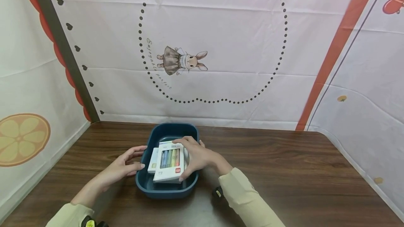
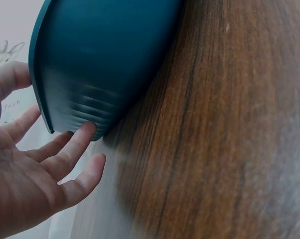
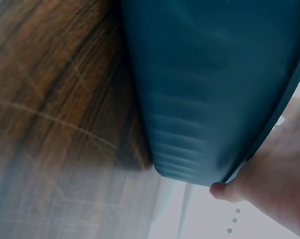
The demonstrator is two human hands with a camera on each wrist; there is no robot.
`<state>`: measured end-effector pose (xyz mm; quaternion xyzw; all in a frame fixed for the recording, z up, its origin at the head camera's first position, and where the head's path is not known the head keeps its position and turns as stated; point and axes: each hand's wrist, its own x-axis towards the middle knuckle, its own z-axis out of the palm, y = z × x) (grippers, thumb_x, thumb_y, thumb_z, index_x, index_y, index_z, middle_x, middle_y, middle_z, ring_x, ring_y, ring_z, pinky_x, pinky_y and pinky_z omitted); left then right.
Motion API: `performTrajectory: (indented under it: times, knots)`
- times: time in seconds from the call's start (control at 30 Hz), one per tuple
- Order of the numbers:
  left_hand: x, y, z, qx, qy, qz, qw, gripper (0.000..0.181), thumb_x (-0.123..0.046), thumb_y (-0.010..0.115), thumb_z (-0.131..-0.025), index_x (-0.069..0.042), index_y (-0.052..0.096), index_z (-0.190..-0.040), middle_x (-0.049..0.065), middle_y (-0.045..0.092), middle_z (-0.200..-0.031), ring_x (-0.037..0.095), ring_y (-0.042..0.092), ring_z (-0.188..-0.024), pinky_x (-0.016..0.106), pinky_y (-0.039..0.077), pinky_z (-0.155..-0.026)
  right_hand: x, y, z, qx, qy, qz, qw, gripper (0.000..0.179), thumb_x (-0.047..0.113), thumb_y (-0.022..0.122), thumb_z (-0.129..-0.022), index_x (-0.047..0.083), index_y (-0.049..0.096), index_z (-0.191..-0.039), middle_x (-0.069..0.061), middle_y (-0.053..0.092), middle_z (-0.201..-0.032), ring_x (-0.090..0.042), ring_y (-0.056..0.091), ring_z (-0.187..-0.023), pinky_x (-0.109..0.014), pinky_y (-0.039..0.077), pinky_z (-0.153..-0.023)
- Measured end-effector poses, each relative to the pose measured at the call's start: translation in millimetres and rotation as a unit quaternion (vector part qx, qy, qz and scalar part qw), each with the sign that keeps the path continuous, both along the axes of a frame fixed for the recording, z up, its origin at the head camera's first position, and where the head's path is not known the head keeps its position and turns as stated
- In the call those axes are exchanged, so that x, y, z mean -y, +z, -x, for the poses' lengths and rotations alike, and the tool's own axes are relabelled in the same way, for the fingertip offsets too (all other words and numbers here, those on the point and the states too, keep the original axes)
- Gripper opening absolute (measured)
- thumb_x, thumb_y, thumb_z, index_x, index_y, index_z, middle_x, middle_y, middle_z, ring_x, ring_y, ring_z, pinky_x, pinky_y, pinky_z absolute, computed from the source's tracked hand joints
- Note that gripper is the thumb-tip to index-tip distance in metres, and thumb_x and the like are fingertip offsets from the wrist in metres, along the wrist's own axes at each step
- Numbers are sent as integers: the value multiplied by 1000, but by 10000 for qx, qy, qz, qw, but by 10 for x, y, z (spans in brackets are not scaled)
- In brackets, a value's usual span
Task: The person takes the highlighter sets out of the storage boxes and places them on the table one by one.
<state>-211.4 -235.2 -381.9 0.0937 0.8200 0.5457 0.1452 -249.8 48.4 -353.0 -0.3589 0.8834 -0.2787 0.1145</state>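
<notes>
Sleeves (image 1: 250,199) aside, coloured-stick box (image 1: 169,161), pinched by right hand (image 1: 198,154), should be held level; bin (image 1: 167,194) is touched at nine o'clock by spread left hand (image 1: 121,165).

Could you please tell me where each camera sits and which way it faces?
Head: on the head, facing forward and down at the bin, boxes and table; left hand, right hand and sleeves show.
Left wrist: worn there, facing the bin's left outer wall; left hand shows.
Right wrist: worn there, facing the bin's right outer wall; part of the right hand shows.
Shared: both wrist views show the bin's ribbed outside and the table.
</notes>
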Motion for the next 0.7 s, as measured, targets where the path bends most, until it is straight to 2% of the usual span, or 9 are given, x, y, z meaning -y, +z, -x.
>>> performTrajectory:
  times: [0.13, 0.27, 0.37, 0.53, 0.7]
  knots:
    - [-4, 4, 3, -6, -3, -27, 10000, 62, -26, 59, -87, -16, 27, -140, 24, 28, -140, 33, 50, -114, 45, 49, -86, -44, -13, -8, 91, 34, 323, 9994, 104, 36, 84, -55, 26, 25, -140, -3, 25, -140, -19, 24, -126, -58, 12, -105]
    - [-15, 9, 10, -2, 48, -21, 10000, 63, -26, 60, -86, -16, 27, -139, 24, 28, -140, 33, 51, -113, 44, 49, -86, -87, -21, -11, 180, 41, 452, 9988, 106, 35, 84, -57, 27, 21, -142, -2, 24, -139, -19, 26, -121, -47, 27, -101]
    - [-22, 10, 13, -21, 86, 2, 10000, 63, -26, 60, -86, -16, 28, -139, 24, 28, -139, 32, 52, -112, 44, 49, -85, -112, -16, -15, 318, -39, 376, 9988, 104, 35, 84, -57, 29, 24, -142, -3, 21, -141, -21, 26, -121, -42, 33, -98]
    - [-23, 6, 13, -74, 114, 32, 9999, 63, -26, 60, -86, -16, 27, -139, 24, 28, -139, 34, 51, -113, 44, 49, -85, -138, -9, -15, 480, -120, 211, 9986, 91, 34, 83, -58, 29, 37, -136, -4, 17, -143, -24, 26, -123, -42, 34, -96]
    - [-17, -4, 10, -96, 107, 38, 9999, 63, -25, 60, -86, -15, 28, -139, 24, 28, -139, 35, 51, -113, 44, 50, -85, -174, -8, -21, 623, -108, 469, 9969, 88, 30, 84, -58, 26, 40, -135, -4, 16, -143, -23, 26, -123, -42, 32, -98]
